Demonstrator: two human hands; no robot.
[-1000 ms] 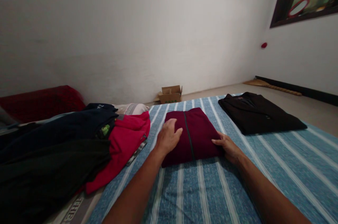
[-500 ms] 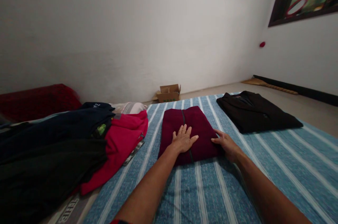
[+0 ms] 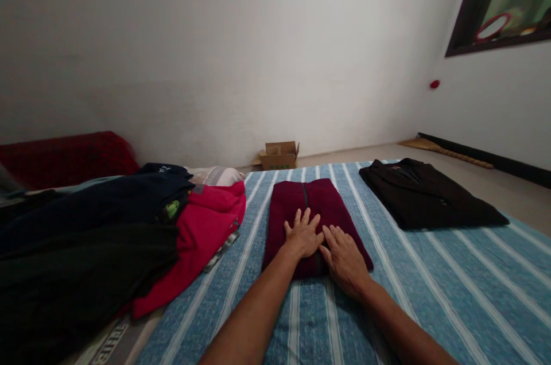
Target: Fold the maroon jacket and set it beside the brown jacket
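A maroon garment, folded into a flat rectangle with a dark zip line down its middle, lies on the blue striped bedsheet. My left hand rests flat on it beside the zip line, fingers spread. Close by on the right, my right hand lies palm down on the cloth near its front edge, fingers stretched out. The two hands almost meet at the thumb and fingertips. Neither hand grips the cloth.
A folded black garment lies at the right. On the left are a pink garment, a navy one and a dark green one. Behind the bed stand a cardboard box and a broom on the floor.
My right hand has moved from the garment's right edge onto its top, next to my left hand. My left hand stays flat on the cloth. The view has shifted slightly.
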